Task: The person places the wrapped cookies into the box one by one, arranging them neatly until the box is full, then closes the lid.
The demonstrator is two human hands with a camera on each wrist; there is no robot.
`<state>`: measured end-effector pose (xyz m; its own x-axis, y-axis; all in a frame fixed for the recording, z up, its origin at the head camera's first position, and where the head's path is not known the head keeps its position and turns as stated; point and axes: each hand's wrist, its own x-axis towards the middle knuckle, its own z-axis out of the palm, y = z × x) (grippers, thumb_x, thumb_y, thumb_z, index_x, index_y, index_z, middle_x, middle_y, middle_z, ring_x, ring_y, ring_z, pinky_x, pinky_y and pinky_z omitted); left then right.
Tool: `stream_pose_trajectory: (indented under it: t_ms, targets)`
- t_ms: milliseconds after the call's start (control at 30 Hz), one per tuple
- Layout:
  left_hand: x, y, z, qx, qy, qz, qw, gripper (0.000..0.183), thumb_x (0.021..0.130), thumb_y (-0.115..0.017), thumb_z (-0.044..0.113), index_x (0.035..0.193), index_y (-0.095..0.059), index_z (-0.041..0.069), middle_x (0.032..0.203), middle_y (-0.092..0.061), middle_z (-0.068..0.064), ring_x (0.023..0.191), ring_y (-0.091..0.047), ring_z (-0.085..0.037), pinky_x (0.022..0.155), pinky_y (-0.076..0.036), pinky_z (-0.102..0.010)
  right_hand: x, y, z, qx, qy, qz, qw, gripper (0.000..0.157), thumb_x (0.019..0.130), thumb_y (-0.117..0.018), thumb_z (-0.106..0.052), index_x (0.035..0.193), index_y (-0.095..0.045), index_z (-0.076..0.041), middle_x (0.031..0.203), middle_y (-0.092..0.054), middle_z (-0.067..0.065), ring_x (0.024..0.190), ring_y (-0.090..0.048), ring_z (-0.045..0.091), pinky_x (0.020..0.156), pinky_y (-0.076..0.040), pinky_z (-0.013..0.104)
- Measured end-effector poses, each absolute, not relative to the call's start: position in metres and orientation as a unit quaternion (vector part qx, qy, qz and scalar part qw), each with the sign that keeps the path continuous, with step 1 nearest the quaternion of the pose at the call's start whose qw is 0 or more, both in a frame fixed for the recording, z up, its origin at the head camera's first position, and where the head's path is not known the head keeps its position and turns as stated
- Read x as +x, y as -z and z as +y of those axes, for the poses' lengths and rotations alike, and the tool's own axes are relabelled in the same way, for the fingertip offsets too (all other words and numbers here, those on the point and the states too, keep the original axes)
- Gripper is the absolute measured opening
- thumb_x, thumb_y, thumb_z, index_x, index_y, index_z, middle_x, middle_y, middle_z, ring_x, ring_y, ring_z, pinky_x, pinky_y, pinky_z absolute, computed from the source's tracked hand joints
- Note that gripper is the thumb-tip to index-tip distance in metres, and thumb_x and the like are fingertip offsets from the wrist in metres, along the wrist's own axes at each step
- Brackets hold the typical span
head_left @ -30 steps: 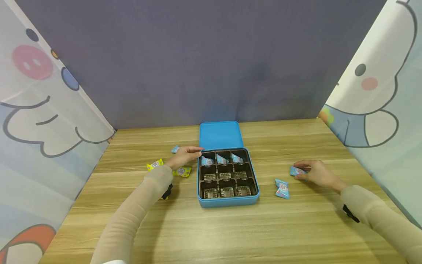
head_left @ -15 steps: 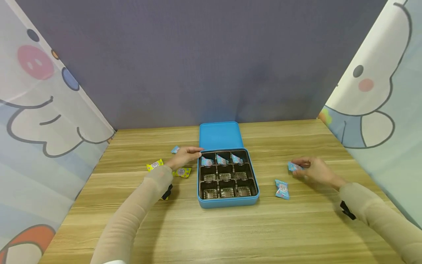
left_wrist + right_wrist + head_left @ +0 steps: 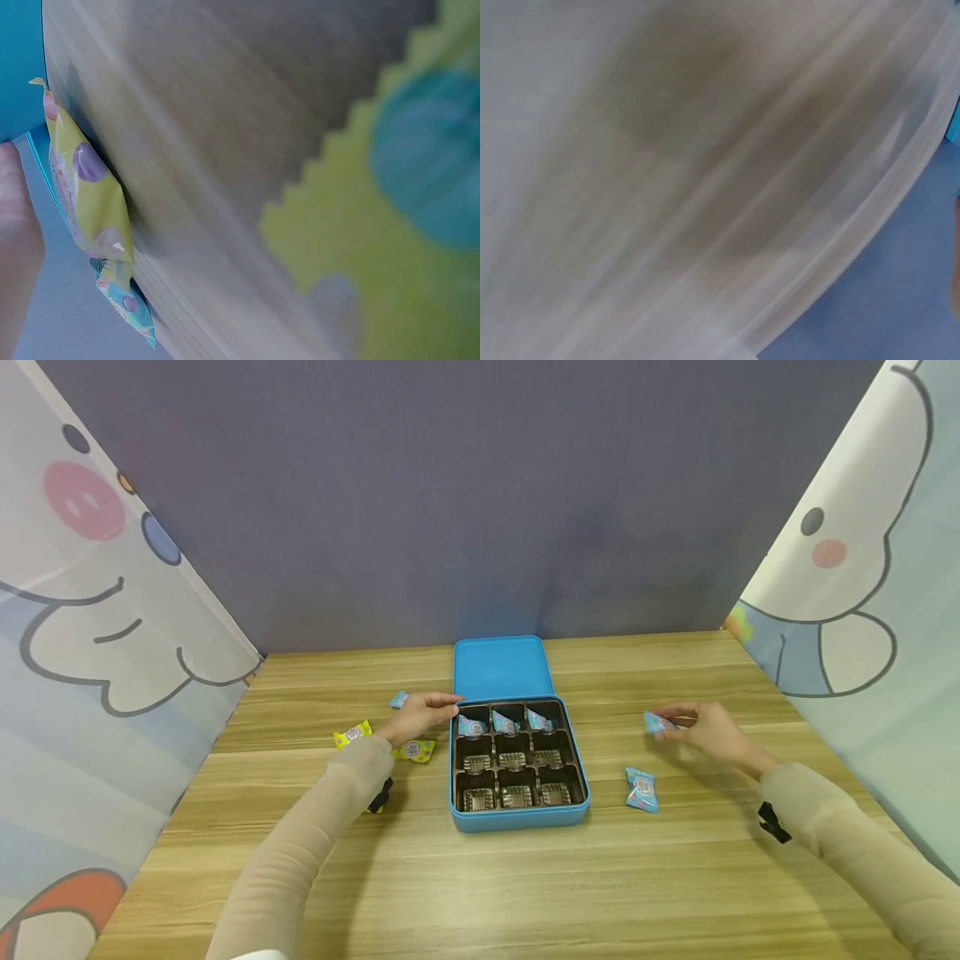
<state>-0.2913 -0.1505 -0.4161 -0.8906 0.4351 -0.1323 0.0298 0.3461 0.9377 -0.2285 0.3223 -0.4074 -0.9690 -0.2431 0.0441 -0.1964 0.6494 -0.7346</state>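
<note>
A blue tin box (image 3: 517, 818) with a dark nine-hole insert stands on the table. Blue wrapped candies, one of them a blue candy (image 3: 506, 723), lie in its back row of holes. My left hand (image 3: 420, 714) touches the tin's back left corner with extended fingers; in the left wrist view only part of that hand (image 3: 16, 247) shows at the left edge. On the right, thumb and fingers of my right hand (image 3: 708, 732) pinch a blue wrapped candy (image 3: 657, 722) above the table. Another blue candy (image 3: 642, 790) lies in front of that hand.
The tin's blue lid (image 3: 502, 666) lies folded back behind it. Left of the tin are a yellow candy (image 3: 352, 734), a second yellow candy (image 3: 415, 751) by the left wrist and a small blue candy (image 3: 399, 699). A grey partition (image 3: 480, 510) rises behind the wooden table (image 3: 525, 893).
My right hand has moved back and to the left with the blue candy, away from the spot where it was. My left hand stays at the tin's corner.
</note>
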Motion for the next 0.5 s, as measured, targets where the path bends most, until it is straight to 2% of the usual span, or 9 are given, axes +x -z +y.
stream_pose_trajectory:
  t_ms: [67, 100, 267, 500]
  targets:
    - [-0.292, 0.416, -0.15, 0.147, -0.553, 0.8, 0.182, 0.042, 0.091, -0.058, 0.028, 0.129, -0.054, 0.011, 0.138, -0.046, -0.011, 0.124, -0.046, -0.028, 0.102, -0.041, -0.041, -0.23, 0.406, 0.32, -0.124, 0.402, 0.907, 0.029, 0.051, 0.078, -0.073, -0.029, 0.118, -0.06, -0.001, 0.123, -0.057, 0.021, 0.101, -0.059, 0.004, 0.083, -0.052, 0.021]
    - [-0.292, 0.417, -0.15, 0.148, -0.553, 0.799, 0.182, 0.042, 0.091, -0.058, 0.028, 0.129, -0.054, 0.011, 0.138, -0.046, -0.011, 0.125, -0.045, -0.028, 0.102, -0.041, -0.041, -0.232, 0.405, 0.318, -0.125, 0.403, 0.906, 0.031, 0.051, 0.078, -0.072, -0.029, 0.119, -0.059, -0.001, 0.123, -0.056, 0.021, 0.102, -0.059, 0.007, 0.083, -0.052, 0.021]
    - [-0.292, 0.416, -0.15, 0.145, -0.556, 0.798, 0.182, 0.039, 0.091, -0.057, 0.026, 0.128, -0.055, 0.011, 0.137, -0.046, -0.011, 0.124, -0.046, -0.028, 0.102, -0.041, -0.042, -0.237, 0.403, 0.31, -0.133, 0.403, 0.905, 0.03, 0.051, 0.08, -0.071, -0.03, 0.12, -0.058, -0.001, 0.125, -0.055, 0.02, 0.111, -0.056, 0.033, 0.083, -0.053, 0.023]
    - [-0.29, 0.414, -0.149, 0.149, -0.557, 0.799, 0.172, 0.04, 0.092, -0.057, 0.023, 0.128, -0.054, 0.007, 0.136, -0.047, -0.014, 0.122, -0.047, -0.03, 0.1, -0.043, -0.041, -0.242, 0.401, 0.298, -0.147, 0.425, 0.893, 0.029, 0.051, 0.079, -0.073, -0.022, 0.12, -0.057, 0.002, 0.123, -0.056, 0.022, 0.109, -0.057, 0.028, 0.083, -0.052, 0.02]
